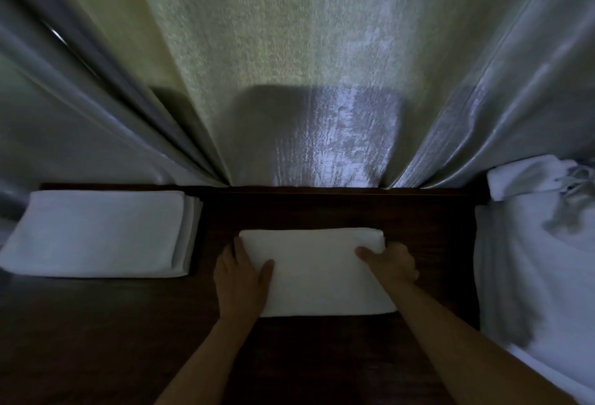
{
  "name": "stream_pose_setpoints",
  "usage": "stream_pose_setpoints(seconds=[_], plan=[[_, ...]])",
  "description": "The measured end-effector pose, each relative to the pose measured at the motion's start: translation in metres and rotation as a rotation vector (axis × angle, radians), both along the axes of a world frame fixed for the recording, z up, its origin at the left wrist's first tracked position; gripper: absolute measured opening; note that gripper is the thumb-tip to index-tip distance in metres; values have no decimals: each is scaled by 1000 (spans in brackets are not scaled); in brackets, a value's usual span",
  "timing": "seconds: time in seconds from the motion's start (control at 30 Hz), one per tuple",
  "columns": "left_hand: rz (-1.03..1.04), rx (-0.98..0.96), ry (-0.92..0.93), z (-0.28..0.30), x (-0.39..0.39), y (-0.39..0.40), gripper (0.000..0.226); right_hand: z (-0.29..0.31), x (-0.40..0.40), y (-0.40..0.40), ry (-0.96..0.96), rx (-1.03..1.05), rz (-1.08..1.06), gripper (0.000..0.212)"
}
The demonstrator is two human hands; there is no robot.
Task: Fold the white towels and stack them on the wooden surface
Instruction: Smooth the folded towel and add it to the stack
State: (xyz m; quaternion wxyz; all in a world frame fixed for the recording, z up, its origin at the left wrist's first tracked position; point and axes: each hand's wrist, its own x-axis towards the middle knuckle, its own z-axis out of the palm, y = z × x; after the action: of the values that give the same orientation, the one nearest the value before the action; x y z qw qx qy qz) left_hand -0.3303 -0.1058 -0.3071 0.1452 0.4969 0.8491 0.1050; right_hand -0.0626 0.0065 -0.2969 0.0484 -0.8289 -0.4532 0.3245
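A folded white towel point(317, 271) lies flat in the middle of the dark wooden surface point(96, 340). My left hand point(241, 279) grips its left edge, thumb on top and fingers along the side. My right hand point(391, 263) grips its right edge the same way, thumb on top. A stack of folded white towels point(96, 232) rests on the wood at the left. A loose pile of unfolded white towels point(531, 243) fills the right side.
Pale curtains point(289, 82) hang straight down behind the back edge of the wooden surface. Bare wood shows in front of the folded towel and between it and the left stack.
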Motion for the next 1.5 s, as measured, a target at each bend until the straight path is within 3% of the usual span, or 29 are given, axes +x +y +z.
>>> stream_pose_setpoints(seconds=[0.1,0.3,0.37,0.47,0.6,0.67,0.73,0.9,1.0,1.23,1.37,1.5], plan=[[241,-106,-4,17,5,7,81,-2,-3,-10,-96,31,19,74],[417,-305,-431,22,-17,30,88,-4,-5,-34,-155,342,264,48],[453,-309,-583,23,-25,37,89,-3,-4,-35,-67,411,312,38],[495,-253,-741,24,-31,42,81,0,-6,-29,107,383,211,34],[494,-162,-859,29,-29,43,80,3,-10,-18,156,279,25,50],[561,-110,-938,37,-27,43,81,4,-10,-11,204,245,-60,48],[590,-76,-990,40,-25,41,68,4,-8,-8,275,274,-107,40],[440,116,-934,48,-14,23,44,14,7,-17,383,412,15,16],[311,204,-835,68,-14,7,25,29,22,-22,458,503,88,23],[205,447,-750,124,-29,-38,18,101,33,-30,654,598,208,15],[212,568,-766,162,-43,-63,15,151,23,-32,740,625,296,25],[217,644,-691,193,-63,-87,19,185,-1,-45,772,648,408,21]])
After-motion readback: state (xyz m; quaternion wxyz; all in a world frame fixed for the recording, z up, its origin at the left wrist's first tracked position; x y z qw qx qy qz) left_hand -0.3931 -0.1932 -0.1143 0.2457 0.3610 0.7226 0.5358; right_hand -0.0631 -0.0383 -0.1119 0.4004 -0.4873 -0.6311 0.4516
